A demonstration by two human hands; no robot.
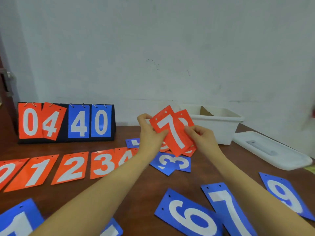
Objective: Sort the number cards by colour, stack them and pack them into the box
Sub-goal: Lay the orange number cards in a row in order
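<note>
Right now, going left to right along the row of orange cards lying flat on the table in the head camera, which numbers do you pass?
Orange 0 card → orange 1 card → orange 2 card → orange 3 card → orange 4 card, partly hidden by the left forearm.

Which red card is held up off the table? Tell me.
The red 7: the left hand and right hand pinch it in the air, with another red card behind it. The red 1 and red 2 lie flat.
</note>
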